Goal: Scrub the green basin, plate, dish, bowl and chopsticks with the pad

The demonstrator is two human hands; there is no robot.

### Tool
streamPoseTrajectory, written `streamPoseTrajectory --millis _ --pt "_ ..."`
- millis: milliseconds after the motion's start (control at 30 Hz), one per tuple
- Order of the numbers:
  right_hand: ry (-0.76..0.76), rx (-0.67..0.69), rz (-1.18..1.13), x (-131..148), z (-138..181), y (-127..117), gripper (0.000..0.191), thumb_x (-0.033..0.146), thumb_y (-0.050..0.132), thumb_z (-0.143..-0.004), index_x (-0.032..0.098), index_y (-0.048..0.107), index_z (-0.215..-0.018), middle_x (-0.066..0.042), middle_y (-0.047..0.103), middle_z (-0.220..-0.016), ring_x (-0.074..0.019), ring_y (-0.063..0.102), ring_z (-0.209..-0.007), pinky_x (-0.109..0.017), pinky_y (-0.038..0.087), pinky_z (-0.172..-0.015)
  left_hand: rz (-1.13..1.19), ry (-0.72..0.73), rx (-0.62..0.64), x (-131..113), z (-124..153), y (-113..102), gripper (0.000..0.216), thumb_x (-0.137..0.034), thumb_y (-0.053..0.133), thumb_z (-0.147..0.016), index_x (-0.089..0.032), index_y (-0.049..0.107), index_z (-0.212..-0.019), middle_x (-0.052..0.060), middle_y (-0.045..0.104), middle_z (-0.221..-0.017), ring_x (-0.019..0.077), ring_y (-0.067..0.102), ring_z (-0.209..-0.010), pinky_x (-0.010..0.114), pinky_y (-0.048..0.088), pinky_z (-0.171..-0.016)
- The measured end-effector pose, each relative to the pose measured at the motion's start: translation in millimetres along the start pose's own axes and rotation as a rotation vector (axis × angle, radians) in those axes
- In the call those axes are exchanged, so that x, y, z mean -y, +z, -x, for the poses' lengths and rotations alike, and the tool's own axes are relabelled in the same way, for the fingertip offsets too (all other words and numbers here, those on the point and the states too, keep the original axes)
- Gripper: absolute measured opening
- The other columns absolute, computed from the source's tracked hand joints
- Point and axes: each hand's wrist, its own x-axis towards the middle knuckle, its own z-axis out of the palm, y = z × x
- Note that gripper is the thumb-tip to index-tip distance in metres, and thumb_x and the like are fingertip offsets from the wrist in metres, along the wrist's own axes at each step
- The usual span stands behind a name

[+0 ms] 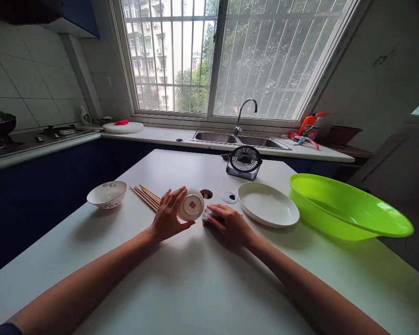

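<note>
My left hand point(169, 213) is closed around a white cup point(192, 205), tilted so that its base with a red square mark faces me. Just right of it, the fingers of my right hand point(230, 222) are curled on a grey cloth point(206, 216) low over the white table. Behind my left hand lie several wooden chopsticks point(145, 197). Farther left stands a patterned bowl point(107, 194) with a red rim. A white oval dish point(268, 204) sits to the right of my right hand. The inside of the cup is hidden from view.
A large green basin point(349, 209) stands on the right of the table point(195, 288). A small black fan point(245, 160) is near the far edge. Round holes point(229, 197) pierce the tabletop. Beyond are a counter with a double sink point(216, 137) and a stove at left.
</note>
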Motion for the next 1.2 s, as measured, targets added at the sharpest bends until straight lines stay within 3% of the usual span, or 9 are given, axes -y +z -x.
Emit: streamPoseTrajectory --millis 133,300,467,600,767,867,967,1200 --pt "-0.084 0.084 0.101 -3.3 4.1 6.0 0.044 0.026 0.073 -0.082 0.02 0.066 -0.125 -0.012 0.066 -0.128 -0.0301 0.066 -0.114 -0.044 0.054 -0.098 -0.088 -0.09 -0.029 3.3 1.5 5.8 0.1 -0.036 0.083 -0.065 -0.018 0.029 -0.148 0.02 0.053 -0.141 0.0379 0.053 -0.128 0.056 0.039 -0.11" --pt "-0.158 0.016 0.097 -10.6 4.2 7.7 0.029 0.016 0.059 -0.092 0.022 0.069 -0.119 -0.009 0.07 -0.122 -0.0256 0.07 -0.106 -0.04 0.058 -0.094 -0.068 -0.14 -0.039 6.1 1.6 8.1 0.1 -0.037 0.084 -0.063 -0.02 0.031 -0.146 0.019 0.055 -0.138 0.038 0.055 -0.125 0.055 0.045 -0.104" --pt "-0.188 -0.276 -0.062 -7.6 -0.5 -3.3 0.028 0.022 0.055 -0.097 0.023 0.064 -0.123 -0.009 0.073 -0.114 -0.0214 0.073 -0.096 -0.033 0.061 -0.083 -0.031 -0.123 -0.031 2.1 0.5 6.7 0.098 -0.037 0.084 -0.063 -0.02 0.033 -0.144 0.019 0.055 -0.136 0.0378 0.056 -0.124 0.056 0.047 -0.103" --pt "-0.263 -0.453 -0.057 4.3 -4.0 -9.1 0.031 0.019 0.056 -0.097 0.023 0.06 -0.128 -0.011 0.071 -0.12 -0.022 0.07 -0.106 -0.035 0.061 -0.089 0.01 -0.091 -0.003 -6.7 -0.7 3.5 0.098 -0.038 0.085 -0.06 -0.02 0.035 -0.142 0.019 0.056 -0.134 0.0382 0.056 -0.122 0.058 0.045 -0.104" --pt "-0.487 -0.412 0.095 16.5 -5.4 -6.8 0.041 0.011 0.055 -0.095 0.019 0.052 -0.136 -0.016 0.065 -0.129 -0.0251 0.058 -0.126 -0.043 0.056 -0.1 0.101 -0.042 0.038 -20.6 -1.1 0.4 0.094 -0.042 0.084 -0.062 -0.018 0.037 -0.14 0.019 0.055 -0.133 0.0374 0.055 -0.123 0.059 0.044 -0.107" --pt "-0.56 -0.357 0.188 18.9 -5.6 -5.5 0.039 0.009 0.053 -0.096 0.014 0.054 -0.134 -0.017 0.065 -0.128 -0.0257 0.055 -0.129 -0.044 0.053 -0.104 0.18 -0.049 0.026 -27.2 -1.1 -0.4 0.093 -0.042 0.084 -0.062 -0.017 0.039 -0.139 0.019 0.055 -0.133 0.0363 0.056 -0.122 0.054 0.051 -0.102" --pt "-0.588 -0.329 0.248 19.1 -6.3 -4.8 0.035 0.009 0.05 -0.097 0.013 0.057 -0.13 -0.017 0.065 -0.128 -0.0252 0.056 -0.128 -0.044 0.052 -0.105 0.239 -0.079 -0.005 -30.3 -1.4 -1.3 0.092 -0.04 0.085 -0.062 -0.018 0.04 -0.139 0.018 0.055 -0.132 0.0344 0.059 -0.12 0.049 0.056 -0.096" --pt "-0.581 -0.292 0.245 20.5 -6.4 -2.0 0.032 0.008 0.049 -0.097 0.01 0.058 -0.127 -0.018 0.067 -0.125 -0.0248 0.06 -0.124 -0.044 0.051 -0.107 0.236 -0.128 -0.06 -27.9 0.7 -0.5 0.091 -0.036 0.087 -0.059 -0.017 0.044 -0.137 0.017 0.056 -0.13 0.034 0.06 -0.119 0.049 0.056 -0.097"
